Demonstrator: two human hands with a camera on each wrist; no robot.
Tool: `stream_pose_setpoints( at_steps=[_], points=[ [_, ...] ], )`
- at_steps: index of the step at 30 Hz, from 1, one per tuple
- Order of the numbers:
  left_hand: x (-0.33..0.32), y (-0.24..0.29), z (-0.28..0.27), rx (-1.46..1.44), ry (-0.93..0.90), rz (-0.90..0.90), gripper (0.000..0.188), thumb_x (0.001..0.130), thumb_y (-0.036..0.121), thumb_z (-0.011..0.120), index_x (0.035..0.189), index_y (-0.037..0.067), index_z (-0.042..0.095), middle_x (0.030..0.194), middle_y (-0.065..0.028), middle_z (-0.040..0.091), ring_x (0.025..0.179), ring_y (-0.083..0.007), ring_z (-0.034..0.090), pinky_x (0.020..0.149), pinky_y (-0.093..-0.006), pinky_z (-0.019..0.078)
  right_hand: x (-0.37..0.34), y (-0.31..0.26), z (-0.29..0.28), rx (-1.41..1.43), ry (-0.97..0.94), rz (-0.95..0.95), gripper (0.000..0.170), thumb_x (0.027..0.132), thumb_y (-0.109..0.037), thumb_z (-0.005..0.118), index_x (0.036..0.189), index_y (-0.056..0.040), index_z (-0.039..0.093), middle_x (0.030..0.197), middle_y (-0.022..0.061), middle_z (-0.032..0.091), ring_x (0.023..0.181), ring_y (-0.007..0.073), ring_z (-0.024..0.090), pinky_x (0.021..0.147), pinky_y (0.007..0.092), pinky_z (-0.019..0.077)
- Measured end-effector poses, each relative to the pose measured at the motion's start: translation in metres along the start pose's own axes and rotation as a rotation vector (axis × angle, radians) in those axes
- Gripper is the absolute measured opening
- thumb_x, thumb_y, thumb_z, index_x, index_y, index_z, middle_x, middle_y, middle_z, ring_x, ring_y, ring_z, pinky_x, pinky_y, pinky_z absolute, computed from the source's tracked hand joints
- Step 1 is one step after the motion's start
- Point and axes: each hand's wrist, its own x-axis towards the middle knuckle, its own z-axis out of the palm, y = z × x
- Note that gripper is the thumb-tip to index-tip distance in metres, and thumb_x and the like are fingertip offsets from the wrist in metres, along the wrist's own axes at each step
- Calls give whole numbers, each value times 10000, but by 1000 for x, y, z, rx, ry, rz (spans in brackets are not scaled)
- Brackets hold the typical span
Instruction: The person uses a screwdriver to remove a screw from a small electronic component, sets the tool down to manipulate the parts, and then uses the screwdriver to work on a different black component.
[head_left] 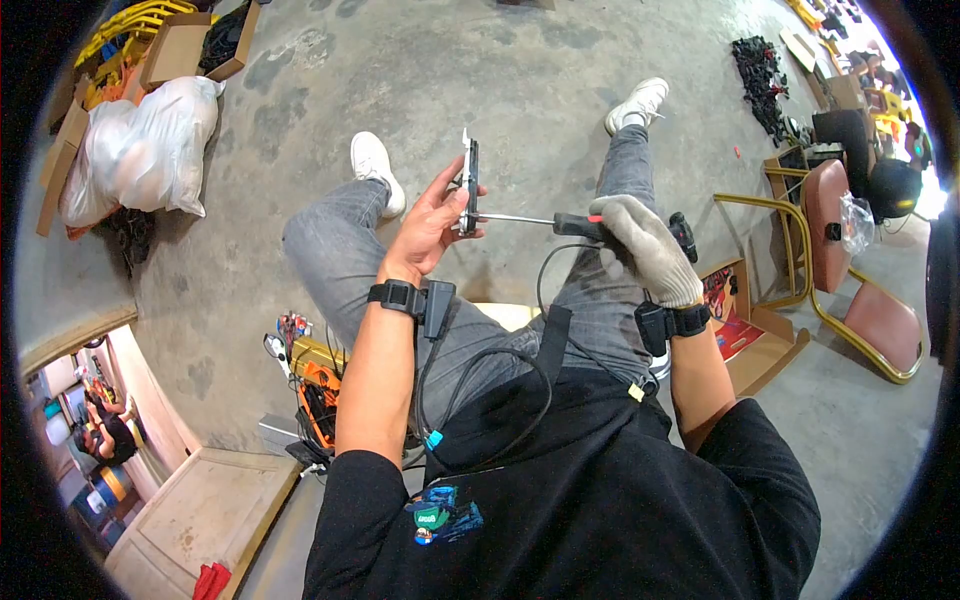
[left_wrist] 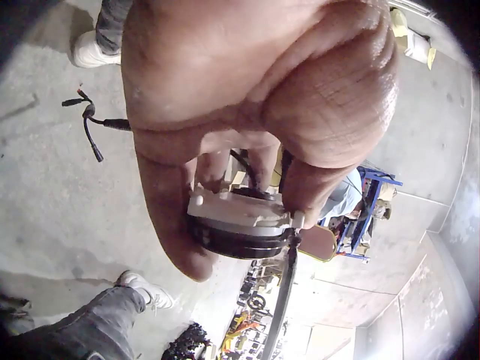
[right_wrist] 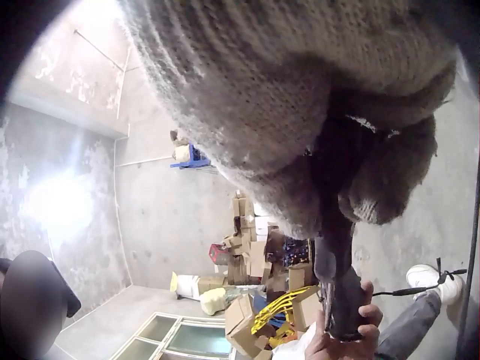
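Note:
My bare left hand grips a flat black-and-white part by its edges, held upright over the lap. In the left wrist view the part looks thick and rounded, with a white plate on a black body, between thumb and fingers. A knitted grey glove covers my right hand, which holds a screwdriver by its black and red handle. The metal shaft reaches across to the part's edge, its tip right at the white plate's corner. The glove hides much of the handle in the right wrist view.
Beside the left leg lie orange-handled tools. An open cardboard box and a pink-padded chair stand at the right. A white plastic bag sits by boxes at the upper left. Loose black cable runs over the lap.

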Motion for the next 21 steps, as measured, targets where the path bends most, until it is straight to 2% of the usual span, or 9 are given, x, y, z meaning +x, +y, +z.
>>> stream_pose_setpoints(
  at_steps=[2,5,8,10,14,17,19,20,21],
  points=[
    [0,0,0,7,7,-2,624,1023,247,615,1586,234,347,1280,-104,652,964,-195,708,791,-395,615,2,3,-5,26,-16,30,332,989,-266,604,1183,3,621,826,27,601,613,78,535,565,209,419],
    [1,-1,0,8,-9,1,625,1020,252,619,1584,233,351,1263,-97,653,966,-200,706,794,-397,617,6,15,-11,-107,-36,-73,315,989,-213,573,1213,4,615,924,64,632,701,103,590,670,260,493],
    [1,-2,-1,3,2,-3,641,1013,258,630,1586,223,344,1258,-98,655,963,-210,709,796,-399,619,2,11,-5,37,-10,-4,330,976,-214,583,1226,0,609,944,64,631,754,128,601,721,291,495],
    [1,-2,-1,10,1,-10,660,1008,264,639,1591,212,332,1250,-99,658,957,-219,713,796,-399,620,2,13,-6,-187,23,-200,335,975,-211,587,1227,9,605,932,60,627,761,122,600,715,289,496],
    [1,-2,0,9,-1,-13,668,1005,269,644,1591,206,329,1244,-99,662,953,-223,716,794,-398,622,3,7,-4,-225,47,-167,358,963,-227,604,1232,10,604,927,57,627,753,106,597,714,267,496],
    [1,-2,0,9,8,-14,661,1006,272,642,1589,207,336,1244,-102,665,956,-226,716,793,-393,623,4,4,-11,-242,-65,-85,399,946,-250,632,1245,12,602,971,63,637,780,111,601,763,266,493],
    [0,-1,2,8,12,-21,659,1007,272,641,1588,210,338,1248,-107,666,960,-229,717,791,-392,624,2,4,-8,-14,-27,67,414,940,-258,640,1248,16,597,1006,67,636,777,116,607,769,264,498],
    [0,-1,2,8,11,-21,659,1007,272,641,1588,210,338,1248,-107,666,960,-229,717,791,-392,624,4,9,-9,-14,-27,67,414,940,-258,640,1248,16,597,1006,67,636,777,116,607,769,264,498],
    [1,-1,2,10,17,-20,658,1007,271,641,1588,213,338,1251,-110,665,962,-232,717,792,-393,624,7,18,-11,-103,-5,-87,401,955,-258,626,1246,17,596,1014,74,634,791,120,617,758,267,505]
  ],
)
